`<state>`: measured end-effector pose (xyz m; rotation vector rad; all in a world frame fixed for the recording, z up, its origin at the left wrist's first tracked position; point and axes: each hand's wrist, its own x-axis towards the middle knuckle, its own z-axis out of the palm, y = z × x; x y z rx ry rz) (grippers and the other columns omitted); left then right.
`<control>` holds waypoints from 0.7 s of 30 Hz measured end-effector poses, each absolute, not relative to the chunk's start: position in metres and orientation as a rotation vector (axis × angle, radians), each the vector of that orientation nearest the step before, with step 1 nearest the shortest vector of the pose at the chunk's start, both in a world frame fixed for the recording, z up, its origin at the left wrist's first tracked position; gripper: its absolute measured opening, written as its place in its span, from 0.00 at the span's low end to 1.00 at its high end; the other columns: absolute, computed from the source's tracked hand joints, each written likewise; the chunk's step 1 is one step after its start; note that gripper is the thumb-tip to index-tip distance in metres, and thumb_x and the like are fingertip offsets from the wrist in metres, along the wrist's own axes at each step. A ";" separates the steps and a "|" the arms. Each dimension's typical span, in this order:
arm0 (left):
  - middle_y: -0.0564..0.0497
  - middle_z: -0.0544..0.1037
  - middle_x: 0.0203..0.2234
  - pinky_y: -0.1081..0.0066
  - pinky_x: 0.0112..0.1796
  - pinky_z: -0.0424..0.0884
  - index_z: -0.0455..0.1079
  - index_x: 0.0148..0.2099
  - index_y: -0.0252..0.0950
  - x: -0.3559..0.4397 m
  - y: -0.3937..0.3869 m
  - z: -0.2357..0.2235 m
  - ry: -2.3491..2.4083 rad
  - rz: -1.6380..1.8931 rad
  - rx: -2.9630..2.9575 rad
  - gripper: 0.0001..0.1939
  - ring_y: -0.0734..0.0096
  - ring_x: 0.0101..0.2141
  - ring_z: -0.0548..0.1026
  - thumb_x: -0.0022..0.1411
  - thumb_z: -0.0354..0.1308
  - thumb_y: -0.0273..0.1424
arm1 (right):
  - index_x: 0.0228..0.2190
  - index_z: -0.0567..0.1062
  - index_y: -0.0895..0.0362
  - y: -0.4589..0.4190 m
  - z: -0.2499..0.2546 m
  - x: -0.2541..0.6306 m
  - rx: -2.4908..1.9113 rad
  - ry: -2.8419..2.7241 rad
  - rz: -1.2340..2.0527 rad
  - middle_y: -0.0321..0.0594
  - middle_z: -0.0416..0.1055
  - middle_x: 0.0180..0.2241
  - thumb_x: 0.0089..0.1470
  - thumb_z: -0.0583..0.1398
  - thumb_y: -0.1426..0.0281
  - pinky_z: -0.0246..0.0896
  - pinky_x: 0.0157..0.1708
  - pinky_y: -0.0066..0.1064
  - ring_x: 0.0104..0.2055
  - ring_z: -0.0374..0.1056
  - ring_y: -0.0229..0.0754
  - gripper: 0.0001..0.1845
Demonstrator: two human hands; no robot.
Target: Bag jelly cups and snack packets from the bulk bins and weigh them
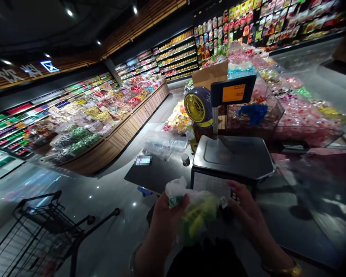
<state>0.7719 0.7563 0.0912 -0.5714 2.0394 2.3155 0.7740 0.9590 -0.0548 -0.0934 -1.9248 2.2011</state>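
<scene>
My left hand (168, 217) is closed around the gathered neck of a thin, clear plastic bag (197, 217). Yellow-green pieces fill the bag, but their kind is blurred through the plastic. A bit of green shows at the bunched top. My right hand (246, 206) is to the right of the bag, thumb and index finger apart, beside the front panel of a weighing scale (233, 154). By its thumb tip is a small white label (223, 202) that meets the bag's edge; whether the thumb presses it there I cannot tell.
The scale's raised display (233, 92) glows orange. Behind the counter (161, 175) stand a yellow-and-grey fan (197, 105) and bins of wrapped sweets (300, 111). Clear plastic bags (164, 144) and a small cup-like object (185, 159) lie left of the scale. A shopping trolley (46, 227) stands at lower left.
</scene>
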 end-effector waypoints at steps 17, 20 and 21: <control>0.50 0.77 0.31 0.70 0.38 0.71 0.77 0.32 0.34 0.804 0.576 0.056 1.236 2.776 -0.274 0.16 0.69 0.34 0.74 0.58 0.66 0.43 | 0.31 0.79 0.51 0.764 0.034 0.783 -0.221 -1.897 2.650 0.38 0.73 0.26 0.47 0.68 0.51 0.64 0.26 0.33 0.27 0.67 0.43 0.17; 0.50 0.78 0.42 0.64 0.50 0.68 0.75 0.32 0.37 0.814 0.551 0.054 1.065 2.904 -0.161 0.13 0.64 0.45 0.74 0.59 0.66 0.42 | 0.31 0.80 0.51 0.737 0.038 0.794 -0.146 -1.993 2.497 0.41 0.73 0.29 0.51 0.63 0.47 0.65 0.28 0.33 0.30 0.67 0.44 0.20; 0.51 0.78 0.42 0.62 0.52 0.67 0.73 0.32 0.38 0.817 0.542 0.054 0.983 2.939 -0.133 0.12 0.63 0.47 0.74 0.59 0.65 0.41 | 0.30 0.80 0.51 0.728 0.038 0.797 -0.141 -1.972 2.495 0.41 0.73 0.29 0.52 0.62 0.46 0.65 0.28 0.33 0.30 0.67 0.43 0.21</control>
